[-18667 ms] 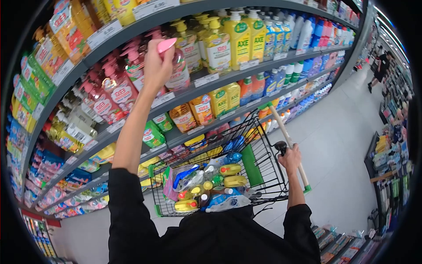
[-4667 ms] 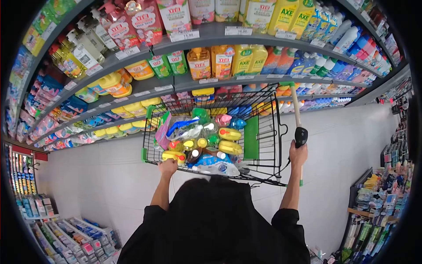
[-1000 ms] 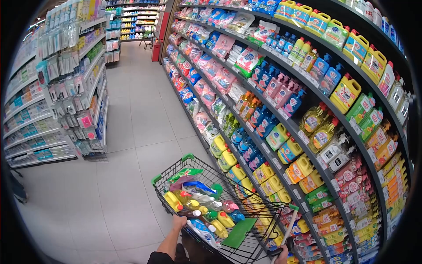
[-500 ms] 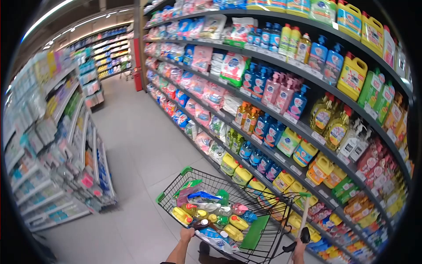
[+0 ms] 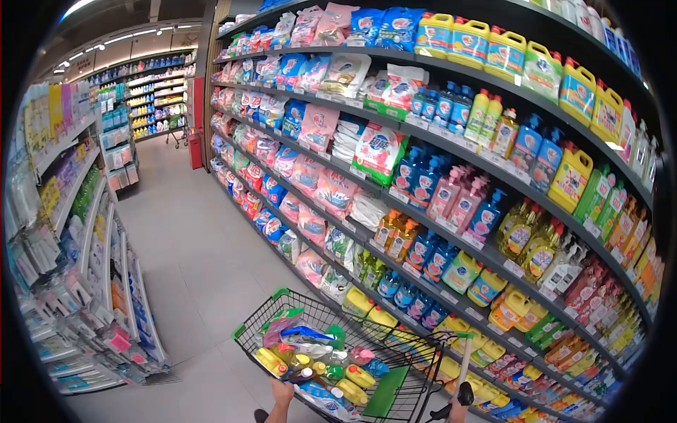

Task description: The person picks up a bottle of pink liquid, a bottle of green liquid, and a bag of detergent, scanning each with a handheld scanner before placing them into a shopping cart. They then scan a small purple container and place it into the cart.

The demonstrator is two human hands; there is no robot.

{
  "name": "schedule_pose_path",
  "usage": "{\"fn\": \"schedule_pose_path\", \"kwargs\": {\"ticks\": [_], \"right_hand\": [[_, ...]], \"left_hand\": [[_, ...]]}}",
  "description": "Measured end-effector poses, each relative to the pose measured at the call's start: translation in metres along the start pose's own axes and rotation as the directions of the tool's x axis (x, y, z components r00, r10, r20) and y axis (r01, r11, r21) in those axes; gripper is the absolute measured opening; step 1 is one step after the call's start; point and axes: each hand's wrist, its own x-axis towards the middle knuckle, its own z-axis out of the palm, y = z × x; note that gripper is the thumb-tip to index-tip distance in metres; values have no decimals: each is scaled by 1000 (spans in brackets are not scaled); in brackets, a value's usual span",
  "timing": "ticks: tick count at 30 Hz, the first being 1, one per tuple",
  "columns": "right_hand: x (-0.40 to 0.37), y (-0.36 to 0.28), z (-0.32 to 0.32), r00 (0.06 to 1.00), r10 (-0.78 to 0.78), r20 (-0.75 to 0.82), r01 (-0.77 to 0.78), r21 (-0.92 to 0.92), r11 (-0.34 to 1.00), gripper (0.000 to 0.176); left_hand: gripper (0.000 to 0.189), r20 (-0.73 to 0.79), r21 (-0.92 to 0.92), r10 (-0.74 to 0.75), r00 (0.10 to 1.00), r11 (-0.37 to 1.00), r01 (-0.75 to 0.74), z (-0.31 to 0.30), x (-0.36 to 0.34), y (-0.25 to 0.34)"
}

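Note:
A black wire shopping cart (image 5: 423,352) with green corner pieces stands below me, loaded with bottles and bags. My left hand (image 5: 282,392) is closed round the cart's near side rim, beside a yellow jug (image 5: 271,362) and a dark bottle (image 5: 305,374) inside. At the cart's right end, my right hand (image 5: 458,412) is closed on the pale push handle (image 5: 465,359), next to a black fitting (image 5: 464,393); the frame's lower edge cuts off part of this hand. A green panel (image 5: 388,392) lies in the cart near the handle.
Long shelves of detergent bags (image 5: 331,190) and pump bottles (image 5: 419,254) curve along the right, close to the cart. On the left stands a rack of packaged goods (image 5: 106,240). Grey floor (image 5: 190,275) runs between them towards a red bin (image 5: 194,151) and another cart (image 5: 176,134).
The cart and both hands sit slightly further left and lower in view. The left rack and far aisle have also shifted left. Both hands keep their hold.

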Motion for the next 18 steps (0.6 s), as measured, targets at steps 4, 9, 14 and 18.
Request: {"fn": "schedule_pose_path", "kwargs": {"ticks": [4, 9, 14, 18], "right_hand": [[-9, -5, 44, 997, -44, -65, 36, -123, 992, 19], [36, -2, 94, 994, -52, -93, 38, -139, 990, 19], [25, 7, 142, 960, 142, -243, -163, -68, 984, 20], [35, 2, 184, 971, 68, -228, -84, -61, 995, 25]], "left_hand": [[73, 53, 47, 37, 998, 998, -40, -16, 47, 12], [94, 215, 55, -30, 976, 998, 18, -31, 116, 26], [95, 321, 132, -88, 943, 990, 47, -48, 170, 61], [91, 241, 188, 57, 969, 977, -104, -43, 216, 66]]}}
